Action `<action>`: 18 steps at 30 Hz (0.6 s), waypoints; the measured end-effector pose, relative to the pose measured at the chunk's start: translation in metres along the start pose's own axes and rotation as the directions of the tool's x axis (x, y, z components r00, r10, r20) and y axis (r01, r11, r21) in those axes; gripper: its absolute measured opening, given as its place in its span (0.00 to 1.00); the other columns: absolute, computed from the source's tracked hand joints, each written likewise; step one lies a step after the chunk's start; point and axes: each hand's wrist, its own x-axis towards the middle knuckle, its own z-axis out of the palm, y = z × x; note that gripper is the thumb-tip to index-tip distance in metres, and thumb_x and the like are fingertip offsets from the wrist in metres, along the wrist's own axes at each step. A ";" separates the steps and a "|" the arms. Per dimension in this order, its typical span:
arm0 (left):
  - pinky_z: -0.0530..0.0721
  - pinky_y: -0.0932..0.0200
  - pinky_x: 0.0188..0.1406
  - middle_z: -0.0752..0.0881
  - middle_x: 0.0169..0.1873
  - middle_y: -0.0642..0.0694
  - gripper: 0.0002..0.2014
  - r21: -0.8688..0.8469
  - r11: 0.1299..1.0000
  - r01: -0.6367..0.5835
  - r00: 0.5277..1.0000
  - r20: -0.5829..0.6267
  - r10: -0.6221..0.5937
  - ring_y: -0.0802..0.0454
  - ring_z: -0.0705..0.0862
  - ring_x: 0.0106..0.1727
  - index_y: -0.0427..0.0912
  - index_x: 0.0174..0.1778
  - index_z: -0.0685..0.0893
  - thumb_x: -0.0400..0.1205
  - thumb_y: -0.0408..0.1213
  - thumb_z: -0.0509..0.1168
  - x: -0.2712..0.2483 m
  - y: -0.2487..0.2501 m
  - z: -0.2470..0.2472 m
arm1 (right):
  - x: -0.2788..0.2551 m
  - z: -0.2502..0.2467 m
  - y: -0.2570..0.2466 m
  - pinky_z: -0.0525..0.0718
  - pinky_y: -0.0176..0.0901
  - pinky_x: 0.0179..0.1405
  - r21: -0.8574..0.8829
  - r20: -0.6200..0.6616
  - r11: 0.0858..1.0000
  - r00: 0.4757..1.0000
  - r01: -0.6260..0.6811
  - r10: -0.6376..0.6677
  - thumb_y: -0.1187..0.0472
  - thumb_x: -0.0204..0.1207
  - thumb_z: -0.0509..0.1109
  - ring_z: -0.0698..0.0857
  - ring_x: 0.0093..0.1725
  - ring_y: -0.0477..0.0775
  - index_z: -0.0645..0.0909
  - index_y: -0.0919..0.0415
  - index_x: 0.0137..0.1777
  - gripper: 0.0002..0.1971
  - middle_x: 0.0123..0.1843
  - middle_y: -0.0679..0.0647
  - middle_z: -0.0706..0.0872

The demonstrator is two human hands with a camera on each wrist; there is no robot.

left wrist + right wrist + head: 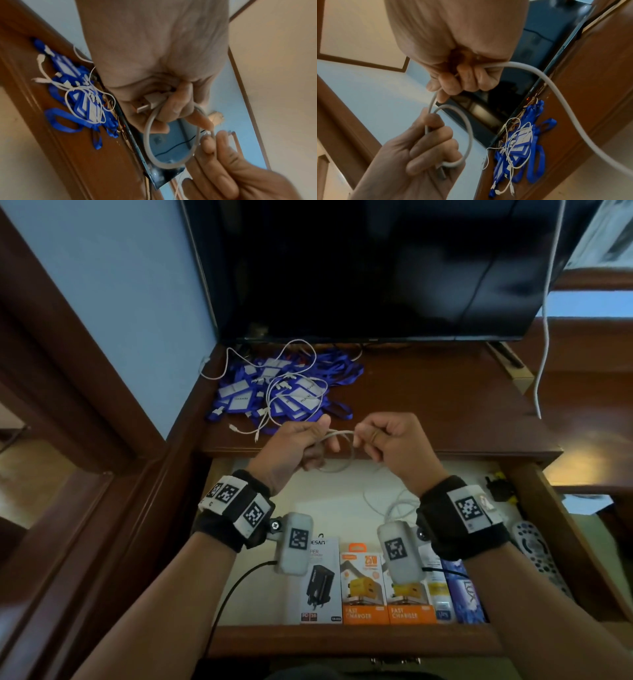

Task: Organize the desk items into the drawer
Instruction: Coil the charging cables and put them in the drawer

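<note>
Two hands (294, 445) (394, 443) grip one cable (337, 436).

A dark TV (370, 268) stood at the back of the desk, a white cord (544, 313) hanging past its right edge. Blue wall (120, 285) and brown door frame (51, 354) lay to the left

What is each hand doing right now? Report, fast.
Left hand: closed, gripping the white cable near its USB plug.
Right hand: closed, pinching the same cable further along.
</note>
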 end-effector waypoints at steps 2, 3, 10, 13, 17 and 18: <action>0.71 0.56 0.32 0.63 0.17 0.52 0.22 -0.072 0.997 0.017 1.000 0.017 -0.016 0.55 0.63 0.18 0.35 0.34 0.82 0.84 0.49 0.56 0.000 0.000 0.002 | 0.000 -0.003 0.001 0.65 0.35 0.21 0.017 -0.022 1.000 1.000 -0.010 0.010 0.67 0.80 0.66 0.65 0.19 0.46 0.81 0.71 0.34 0.13 0.17 0.47 0.71; 0.72 0.56 0.31 0.63 0.17 0.52 0.22 -0.089 0.996 0.023 1.000 0.023 -0.021 0.56 0.62 0.18 0.35 0.34 0.82 0.85 0.48 0.55 0.000 0.001 0.002 | -0.001 -0.004 0.002 0.64 0.35 0.20 0.037 -0.032 0.999 0.999 -0.025 0.026 0.66 0.80 0.67 0.64 0.18 0.46 0.81 0.71 0.34 0.13 0.17 0.47 0.70; 0.71 0.56 0.28 0.64 0.16 0.53 0.21 -0.081 0.993 0.087 0.996 -0.006 -0.088 0.57 0.61 0.15 0.41 0.30 0.82 0.87 0.44 0.57 0.010 0.006 0.018 | -0.013 0.007 0.008 0.57 0.35 0.18 0.235 0.035 0.944 0.973 -0.229 0.228 0.57 0.80 0.67 0.61 0.20 0.48 0.79 0.54 0.30 0.15 0.23 0.57 0.68; 0.70 0.59 0.27 0.64 0.16 0.52 0.25 -0.066 0.992 0.104 0.991 -0.073 -0.108 0.56 0.61 0.16 0.47 0.20 0.81 0.86 0.43 0.60 0.015 -0.003 0.025 | -0.008 0.017 0.006 0.59 0.32 0.15 0.180 0.041 0.938 0.955 -0.296 0.293 0.60 0.83 0.63 0.63 0.19 0.48 0.78 0.62 0.36 0.14 0.25 0.59 0.68; 0.70 0.59 0.30 0.69 0.16 0.50 0.21 -0.133 0.983 0.127 0.985 -0.097 -0.141 0.54 0.67 0.19 0.41 0.26 0.75 0.86 0.44 0.60 0.015 -0.017 0.022 | -0.001 0.019 0.005 0.61 0.28 0.15 0.090 0.091 0.948 0.950 -0.305 0.297 0.62 0.84 0.62 0.64 0.16 0.41 0.79 0.65 0.33 0.17 0.19 0.47 0.73; 0.72 0.58 0.32 0.71 0.18 0.50 0.21 -0.137 0.983 0.124 0.988 -0.076 -0.135 0.54 0.70 0.21 0.40 0.27 0.75 0.86 0.44 0.59 0.014 -0.019 0.020 | -0.001 0.017 0.004 0.61 0.28 0.16 0.073 0.098 0.953 0.953 -0.294 0.286 0.62 0.84 0.62 0.64 0.17 0.41 0.79 0.65 0.33 0.17 0.20 0.50 0.73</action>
